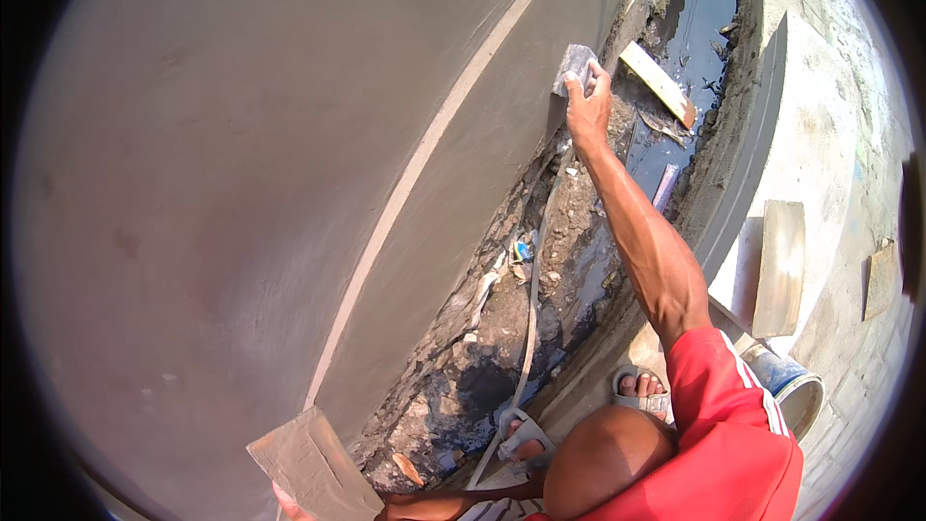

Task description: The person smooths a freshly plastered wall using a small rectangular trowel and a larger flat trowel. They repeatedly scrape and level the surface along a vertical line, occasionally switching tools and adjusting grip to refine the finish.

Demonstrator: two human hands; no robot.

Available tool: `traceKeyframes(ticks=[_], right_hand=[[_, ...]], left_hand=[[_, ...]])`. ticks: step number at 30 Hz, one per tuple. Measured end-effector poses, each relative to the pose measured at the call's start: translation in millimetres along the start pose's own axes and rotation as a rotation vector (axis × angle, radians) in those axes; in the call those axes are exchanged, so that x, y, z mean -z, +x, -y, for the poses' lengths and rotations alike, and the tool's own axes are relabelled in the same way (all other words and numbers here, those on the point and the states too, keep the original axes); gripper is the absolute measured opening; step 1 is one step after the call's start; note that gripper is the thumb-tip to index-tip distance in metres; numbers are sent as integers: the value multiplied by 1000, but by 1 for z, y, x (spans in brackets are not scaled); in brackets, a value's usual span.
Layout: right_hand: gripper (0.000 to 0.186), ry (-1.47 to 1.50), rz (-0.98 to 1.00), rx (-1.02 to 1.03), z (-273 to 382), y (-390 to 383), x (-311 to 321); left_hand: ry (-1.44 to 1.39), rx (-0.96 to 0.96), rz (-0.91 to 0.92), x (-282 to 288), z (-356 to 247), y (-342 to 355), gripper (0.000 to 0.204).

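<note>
Red shirt cloth (719,425) fills the lower right, closest to the lens, with a bare bent knee (608,458) beside it and two sandalled feet, the right foot (641,391) and the left foot (526,436), on the ground beyond. White stripes run along the sleeve, and out of it the right arm reaches far forward. At its end the right hand (590,106) grips a small grey block (576,69), thumb on one side and fingers on the other, holding it up at the grey wall (241,135) near the wall's lower edge.

At the bottom left, the left hand (292,504) holds a flat board (313,468) smeared with grey paste — the hand is mostly hidden beneath it, so the exact grip is hard to make out, though some fingers show at the near edge.

Across the smooth wall curves a pale band (424,150), ending close to the board. Along the wall's foot lies a rubble-strewn ditch (502,323) with dark water (712,10), a pale hose (532,318) and a scrap of blue litter (523,251). Just right of the block, a short plank (659,84) slants over the ditch. Further right — on the light paving — a wooden piece (779,268) lies near a bucket (803,400).
</note>
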State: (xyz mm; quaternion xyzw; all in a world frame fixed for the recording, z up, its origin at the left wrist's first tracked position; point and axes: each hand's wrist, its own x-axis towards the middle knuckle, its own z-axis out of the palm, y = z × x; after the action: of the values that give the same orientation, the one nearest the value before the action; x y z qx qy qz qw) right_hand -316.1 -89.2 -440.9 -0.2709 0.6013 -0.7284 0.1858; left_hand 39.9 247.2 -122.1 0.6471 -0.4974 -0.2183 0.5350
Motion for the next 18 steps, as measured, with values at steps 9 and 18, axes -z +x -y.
traceKeyframes(ticks=[9,18], right_hand=[[56,-44,99,407,49,-63,-12],[56,77,132,228,48,-91,-16]], left_hand=[[35,17,-3,3,0,0,47],[38,16,10,-4,1,7,45]])
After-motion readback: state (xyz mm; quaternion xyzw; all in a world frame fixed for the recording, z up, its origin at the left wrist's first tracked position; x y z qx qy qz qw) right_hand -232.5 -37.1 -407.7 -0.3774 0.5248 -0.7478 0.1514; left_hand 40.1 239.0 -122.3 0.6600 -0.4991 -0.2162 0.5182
